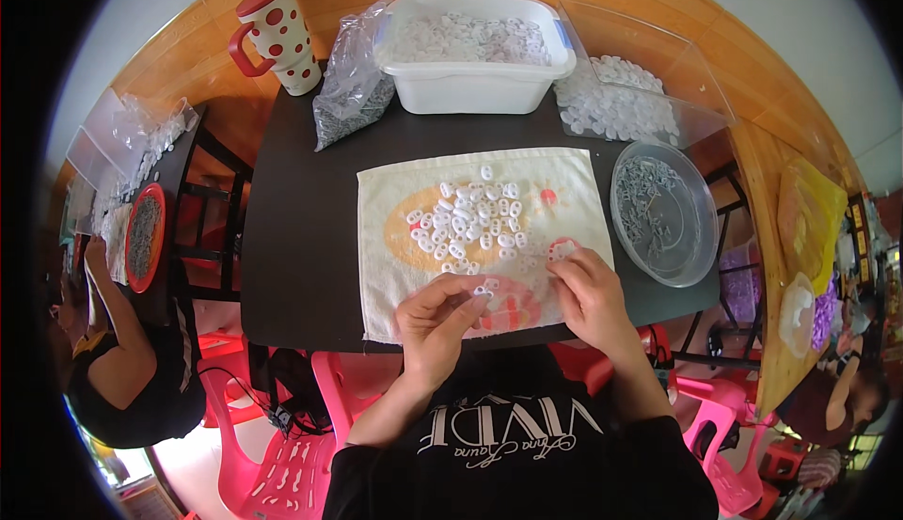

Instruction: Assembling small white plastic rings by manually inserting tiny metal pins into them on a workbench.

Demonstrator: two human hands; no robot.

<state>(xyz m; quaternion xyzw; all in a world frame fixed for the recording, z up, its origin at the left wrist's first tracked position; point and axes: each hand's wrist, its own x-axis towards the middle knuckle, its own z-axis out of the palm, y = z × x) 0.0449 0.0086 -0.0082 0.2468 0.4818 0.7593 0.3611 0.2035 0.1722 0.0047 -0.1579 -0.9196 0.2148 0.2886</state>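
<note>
A light patterned towel [381,200] lies on the dark table in front of me. Many small white oval plastic pieces with holes [467,216] are heaped loosely on its middle. At the towel's near edge, my left hand [435,324] pinches a small white plastic piece [485,291] between thumb and fingertips. My right hand [594,304] is apart from it, over the towel's right side, its fingers drawn together. Whatever those fingers hold, if anything, is too small to make out. A red printed pattern on the cloth shows between and beside my hands.
Along the back stand a spotted tumbler [277,39], a bag of small grey parts [353,97], a white tub [475,87] and a clear box of white pieces [616,102]. A round clear basin of metal parts [663,228] sits at right. Other people work at both sides; pink chairs [282,468] stand nearby.
</note>
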